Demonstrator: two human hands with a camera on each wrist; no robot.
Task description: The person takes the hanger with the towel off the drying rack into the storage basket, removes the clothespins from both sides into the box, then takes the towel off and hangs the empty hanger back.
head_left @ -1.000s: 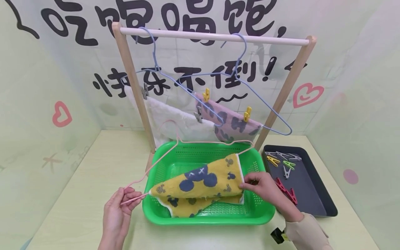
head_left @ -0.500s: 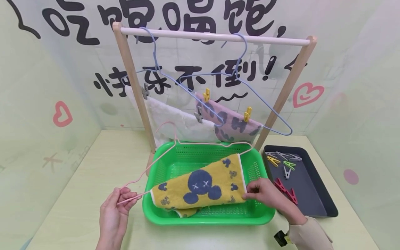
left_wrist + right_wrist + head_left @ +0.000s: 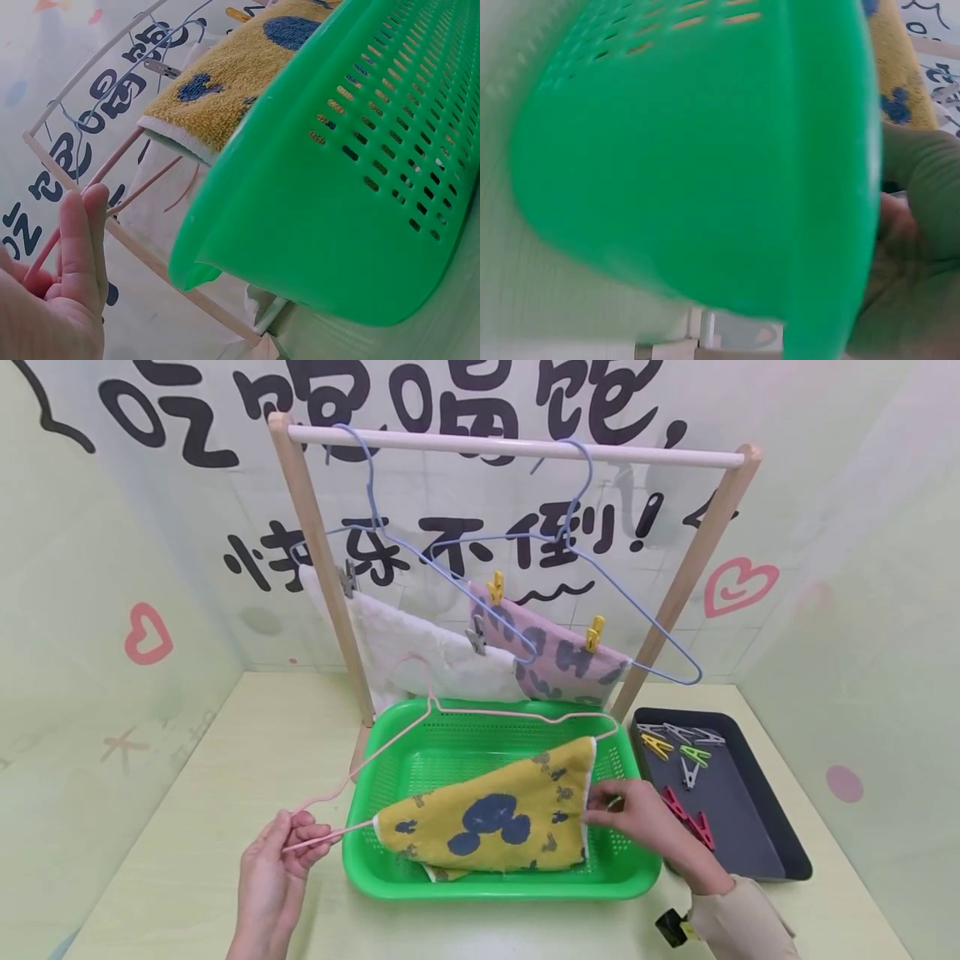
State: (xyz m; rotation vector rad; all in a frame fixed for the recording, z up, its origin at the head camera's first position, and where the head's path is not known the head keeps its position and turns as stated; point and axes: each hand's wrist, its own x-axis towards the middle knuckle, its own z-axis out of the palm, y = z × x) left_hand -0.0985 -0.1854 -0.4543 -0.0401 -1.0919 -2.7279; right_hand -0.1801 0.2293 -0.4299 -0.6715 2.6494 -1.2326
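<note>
My left hand [image 3: 273, 864] grips the left end of a pink clothes hanger [image 3: 495, 713] in the head view. Draped over the hanger's lower bar is a yellow towel [image 3: 547, 793] with dark blue mouse-head patterns and white edging. It hangs over the green basket [image 3: 510, 890], its lower part inside the rim. My right hand [image 3: 637, 822] pinches the towel's right edge, thumb and fingers close together there. In the left wrist view, the bare hanger bar runs from the left hand [image 3: 71, 277] into the towel's fold. The basket wall hides part of the right hand in the right wrist view.
Behind the basket stands a wooden rack [image 3: 517, 446]. Two blue hangers [image 3: 637, 606] hang from it, with a white towel [image 3: 420, 635] and a pink towel [image 3: 540, 639] clipped on. A dark tray [image 3: 750, 802] at right holds several clothespins [image 3: 688, 772].
My right hand has gone down, then back up along the towel's edge. The towel has shifted rightward, its front layer now covering most of the back layer. My left hand keeps its grip.
</note>
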